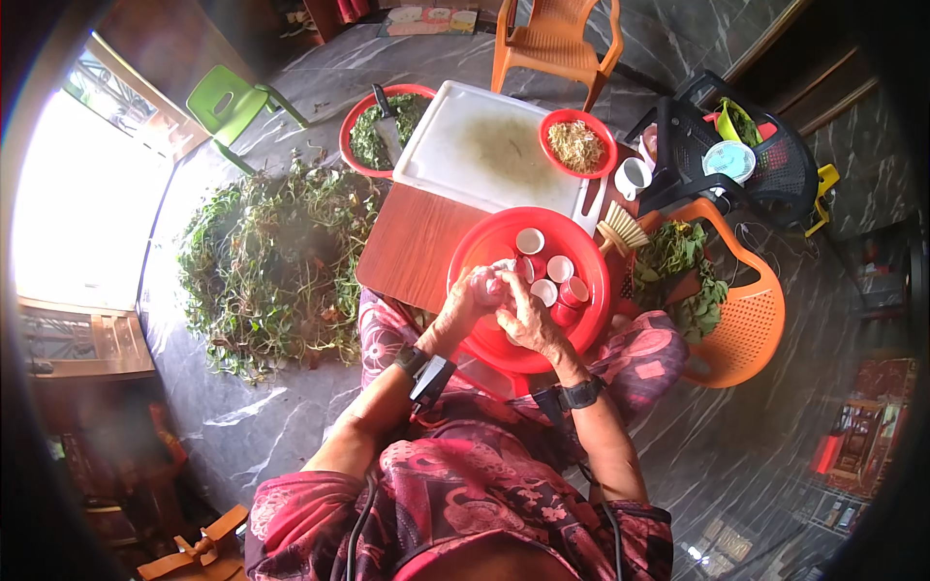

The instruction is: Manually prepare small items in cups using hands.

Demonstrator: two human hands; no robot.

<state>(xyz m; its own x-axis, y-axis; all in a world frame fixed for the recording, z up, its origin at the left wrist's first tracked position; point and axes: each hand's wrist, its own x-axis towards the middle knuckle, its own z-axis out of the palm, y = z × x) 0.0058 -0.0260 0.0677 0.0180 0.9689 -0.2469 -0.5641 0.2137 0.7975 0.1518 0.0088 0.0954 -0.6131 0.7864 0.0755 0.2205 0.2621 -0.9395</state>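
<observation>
Above the near left part of a red plastic basin (602, 298), my left hand (459, 303) grips a small pinkish item (488, 287). Fingers cover much of it, so I cannot tell exactly what it is. My right hand (534, 324) is close beside it, its fingertips reaching towards the item; whether they pinch it is unclear. Inside the basin lie several small cups, red outside and white inside, among them an upright-looking cup (530, 240) at the far side and a tilted cup (574, 291) near the right wall. The basin overlaps the near edge of a wood-grain table (410, 243).
A stained white cutting board (450, 134) covers the far tabletop. Around it are a red bowl (612, 156) of chopped bits, a white mug (633, 179), a scrub brush (623, 229), and a knife (388, 131) on chopped greens. Leafy vines (276, 269) heap left; an orange chair (748, 348) stands right.
</observation>
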